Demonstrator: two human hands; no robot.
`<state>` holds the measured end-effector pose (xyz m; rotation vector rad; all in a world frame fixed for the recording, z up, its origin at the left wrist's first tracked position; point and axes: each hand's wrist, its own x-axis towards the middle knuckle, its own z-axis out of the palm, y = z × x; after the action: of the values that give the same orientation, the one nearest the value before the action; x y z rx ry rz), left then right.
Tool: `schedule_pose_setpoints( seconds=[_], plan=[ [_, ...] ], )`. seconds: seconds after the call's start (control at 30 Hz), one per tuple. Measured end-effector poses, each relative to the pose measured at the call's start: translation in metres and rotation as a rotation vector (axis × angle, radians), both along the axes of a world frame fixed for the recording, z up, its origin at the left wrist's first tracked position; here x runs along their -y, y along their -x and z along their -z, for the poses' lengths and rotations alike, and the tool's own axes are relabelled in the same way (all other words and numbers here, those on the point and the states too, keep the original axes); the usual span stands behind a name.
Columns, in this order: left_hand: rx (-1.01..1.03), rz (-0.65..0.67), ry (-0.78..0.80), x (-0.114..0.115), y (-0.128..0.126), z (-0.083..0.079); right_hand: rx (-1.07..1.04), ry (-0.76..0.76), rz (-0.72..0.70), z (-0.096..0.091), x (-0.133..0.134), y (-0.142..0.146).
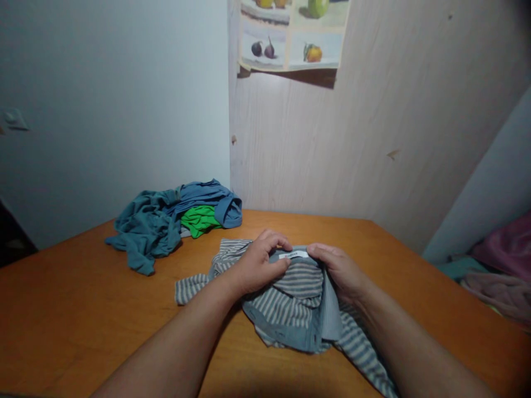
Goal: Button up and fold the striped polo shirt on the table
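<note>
A grey and white striped shirt (290, 309) lies crumpled on the wooden table (83, 309) in front of me. My left hand (259, 265) is closed on the shirt's collar, just left of its white neck label (293, 255). On the other side of the label, my right hand (342, 271) pinches the same collar. Both hands rest on the cloth, with the forearms reaching in from the bottom edge.
A heap of clothes (174, 221) in teal, blue and bright green lies at the table's back left, near the wall corner. A fruit poster (290, 33) hangs on the pale wood wall. Pink and grey fabrics (498, 265) lie off the table's right side.
</note>
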<state>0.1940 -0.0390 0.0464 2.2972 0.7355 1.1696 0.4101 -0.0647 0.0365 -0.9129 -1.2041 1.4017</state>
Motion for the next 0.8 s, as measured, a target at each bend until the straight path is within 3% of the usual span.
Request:
schedule_pose_setpoints(
  seconds=[0.53,0.7,0.8],
  plan=[
    [-0.093,-0.141,-0.127,0.0000,-0.0015,0.0025,0.010,-0.019,-0.010,0.0063,-0.0033,0.0008],
    [-0.043,-0.168,-0.064,-0.0010,-0.0039,0.0036,0.030,-0.023,-0.034,0.0049,-0.0027,0.0016],
    [-0.013,-0.138,0.056,-0.0016,-0.0047,0.0035,0.052,-0.029,-0.020,0.0029,-0.0021,0.0024]
  ],
)
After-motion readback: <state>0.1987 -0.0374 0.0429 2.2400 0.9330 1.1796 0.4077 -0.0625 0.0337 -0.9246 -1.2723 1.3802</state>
